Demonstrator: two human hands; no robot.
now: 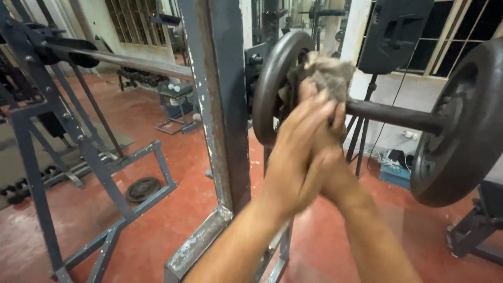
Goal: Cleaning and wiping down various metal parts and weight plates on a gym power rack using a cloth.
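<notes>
Wiping step: left hand [298, 152] laid flat over right hand [327, 141], which clutches grey rag [330, 73] against inner weight plate [275, 84]; next, likely the bar sleeve [393, 116].

A red polished floor [173, 173] fills the lower frame. Grey, paint-chipped steel rack frames [225, 105] stand at centre and left. A loose weight plate [142, 188] lies on the floor at lower left. Barred windows [133, 21] sit at upper left; a dark speaker on a tripod [393, 34] stands at upper right.

Right hand [335, 173] behind blurred left hand [301, 157]
</notes>
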